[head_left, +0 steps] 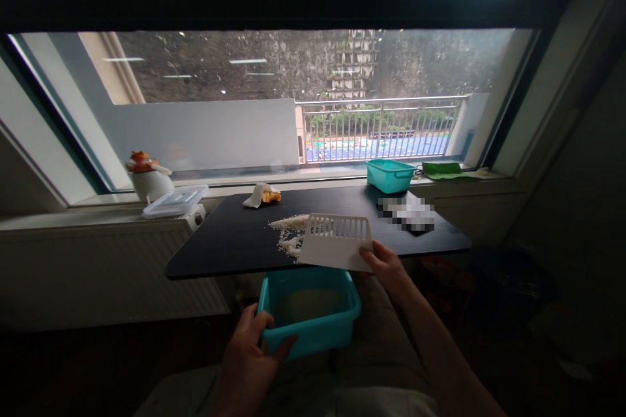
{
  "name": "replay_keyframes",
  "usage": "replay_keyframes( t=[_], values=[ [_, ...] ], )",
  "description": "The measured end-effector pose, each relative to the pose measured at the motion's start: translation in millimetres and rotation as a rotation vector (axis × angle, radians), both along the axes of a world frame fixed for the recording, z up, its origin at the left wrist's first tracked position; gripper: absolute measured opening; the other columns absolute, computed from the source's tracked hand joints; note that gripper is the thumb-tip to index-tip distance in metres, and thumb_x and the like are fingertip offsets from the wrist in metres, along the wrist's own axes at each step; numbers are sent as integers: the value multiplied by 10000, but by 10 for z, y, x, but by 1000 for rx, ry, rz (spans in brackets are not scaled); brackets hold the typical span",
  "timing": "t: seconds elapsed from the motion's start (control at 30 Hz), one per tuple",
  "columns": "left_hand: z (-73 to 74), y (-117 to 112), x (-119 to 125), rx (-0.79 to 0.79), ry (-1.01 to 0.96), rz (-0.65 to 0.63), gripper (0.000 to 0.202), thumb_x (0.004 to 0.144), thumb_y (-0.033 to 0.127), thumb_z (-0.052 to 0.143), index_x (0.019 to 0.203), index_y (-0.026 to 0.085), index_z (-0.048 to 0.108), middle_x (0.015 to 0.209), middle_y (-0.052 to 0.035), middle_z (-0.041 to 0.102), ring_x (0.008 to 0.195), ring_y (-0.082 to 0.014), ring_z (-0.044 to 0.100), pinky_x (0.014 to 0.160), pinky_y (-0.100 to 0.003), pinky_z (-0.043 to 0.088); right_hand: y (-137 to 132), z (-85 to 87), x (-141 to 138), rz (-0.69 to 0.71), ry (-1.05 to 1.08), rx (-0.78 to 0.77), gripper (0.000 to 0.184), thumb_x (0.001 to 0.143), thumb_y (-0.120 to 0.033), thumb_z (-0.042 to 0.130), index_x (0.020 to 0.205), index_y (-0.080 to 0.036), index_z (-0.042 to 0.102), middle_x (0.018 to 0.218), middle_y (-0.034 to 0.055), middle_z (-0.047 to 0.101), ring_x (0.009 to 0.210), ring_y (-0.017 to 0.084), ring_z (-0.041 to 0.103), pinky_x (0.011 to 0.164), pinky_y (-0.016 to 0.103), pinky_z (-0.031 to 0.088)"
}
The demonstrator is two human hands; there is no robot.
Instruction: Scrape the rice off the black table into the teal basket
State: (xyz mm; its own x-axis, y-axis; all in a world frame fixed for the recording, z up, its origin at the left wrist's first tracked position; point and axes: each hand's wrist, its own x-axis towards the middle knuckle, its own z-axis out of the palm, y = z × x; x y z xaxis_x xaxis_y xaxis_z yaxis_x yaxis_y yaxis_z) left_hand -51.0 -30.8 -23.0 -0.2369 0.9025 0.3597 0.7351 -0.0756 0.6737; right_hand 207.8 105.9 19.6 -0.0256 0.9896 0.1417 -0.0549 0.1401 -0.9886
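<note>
My left hand (254,345) grips the near left corner of a teal plastic basin (313,332), held below the front edge of the dark table (225,241). Inside the basin lies a pale layer, too dim to make out clearly. My right hand (384,264) pinches the right end of a flat white slotted scoop (337,251), its row of slots facing away from me over the tabletop. White grains like rice (291,225) are spread on the table, partly hidden behind the scoop's left side.
A crumpled tissue (254,197) with something orange sits at the table's back. Another teal basin (390,176) stands back right, near a blurred-out item (408,214). Left, a clear lid (176,201) and white pot (149,184) rest above the radiator (98,267). Green cloth (443,171) lies on the sill.
</note>
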Motion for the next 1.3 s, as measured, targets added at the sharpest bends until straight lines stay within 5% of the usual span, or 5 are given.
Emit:
replay_keyframes(
  t=[1.3],
  values=[
    [-46,12,-17,28,3,28,297,687,465,736,681,220,568,937,-18,603,794,-192,646,633,-259,527,123,-48,-132,24,-1,11,300,714,-371,676,960,-202,706,844,32,732,723,231,675,470,276,551]
  ],
)
